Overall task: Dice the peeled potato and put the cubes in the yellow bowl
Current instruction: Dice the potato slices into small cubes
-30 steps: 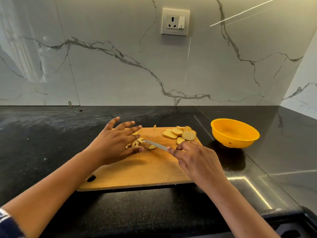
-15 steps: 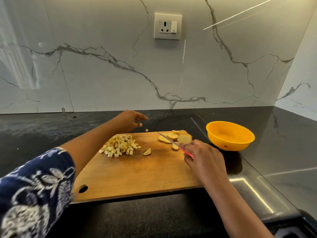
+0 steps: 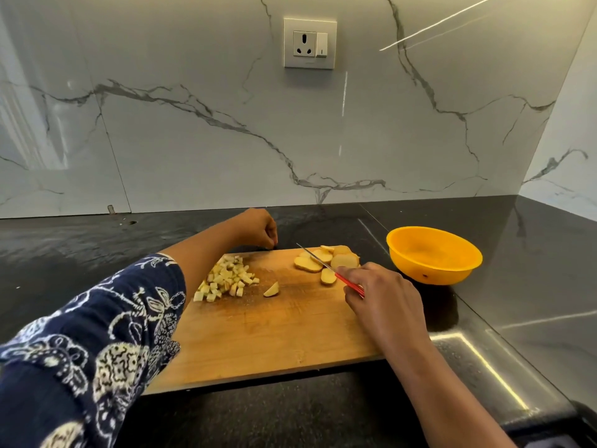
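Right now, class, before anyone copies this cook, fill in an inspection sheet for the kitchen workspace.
Surface: black stone countertop, wooden cutting board on it.
Job's things: diced potato cubes piled on board's left; potato slices not yet diced, far right; yellow plastic bowl beside board, no cubes seen inside.
Clutter: one loose potato wedge mid-board.
Hands: right hand grips red-handled knife; left hand curled beyond board, contents unclear.
Cables: nothing seen.
Surroundings: marble-look wall, wall socket.

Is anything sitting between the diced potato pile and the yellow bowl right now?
Yes. Across the cutting board, the uncut potato slices, one loose wedge and the right hand holding the knife lie between the cubes and the yellow bowl.
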A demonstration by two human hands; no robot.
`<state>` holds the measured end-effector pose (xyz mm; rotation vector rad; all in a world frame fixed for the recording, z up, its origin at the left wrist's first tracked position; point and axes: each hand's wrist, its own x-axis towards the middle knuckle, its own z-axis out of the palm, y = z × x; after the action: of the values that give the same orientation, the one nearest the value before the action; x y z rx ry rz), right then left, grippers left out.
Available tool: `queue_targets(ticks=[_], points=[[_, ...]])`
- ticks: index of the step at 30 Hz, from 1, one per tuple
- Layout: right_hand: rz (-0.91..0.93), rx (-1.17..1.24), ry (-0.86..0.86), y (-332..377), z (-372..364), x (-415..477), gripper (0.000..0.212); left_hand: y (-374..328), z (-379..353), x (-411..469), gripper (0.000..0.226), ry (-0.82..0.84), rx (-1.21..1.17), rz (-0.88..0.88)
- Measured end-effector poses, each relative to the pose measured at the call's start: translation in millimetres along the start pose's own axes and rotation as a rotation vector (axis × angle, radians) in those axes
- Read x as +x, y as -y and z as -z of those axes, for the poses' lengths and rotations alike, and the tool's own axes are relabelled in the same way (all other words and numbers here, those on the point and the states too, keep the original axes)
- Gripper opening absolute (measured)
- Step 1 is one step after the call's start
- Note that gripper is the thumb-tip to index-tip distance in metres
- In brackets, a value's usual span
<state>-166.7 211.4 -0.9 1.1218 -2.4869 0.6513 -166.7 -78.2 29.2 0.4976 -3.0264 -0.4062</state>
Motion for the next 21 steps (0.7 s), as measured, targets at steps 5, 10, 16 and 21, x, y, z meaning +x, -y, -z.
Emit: queue_targets(ticks=[5,10,16,21], points=[[-0.013,-0.009,0.008,2,1,-1,0.041,-7,25,-30,0.008,-0.135,-0.035,-0.066],[-0.017,-0.017,0.002,7,1,-2,0.040,6,36,-104,0.011,-0.205,-0.114,-0.137],[-0.025,-0.029,0.023,11,0,-6,0.038,20,12,-142,0.021,-0.143,-0.072,-0.076],[-0.027,-0.023,0.048,15,0,-9,0.039,-6,-2,-147,0.019,-0.246,-0.113,-0.122]])
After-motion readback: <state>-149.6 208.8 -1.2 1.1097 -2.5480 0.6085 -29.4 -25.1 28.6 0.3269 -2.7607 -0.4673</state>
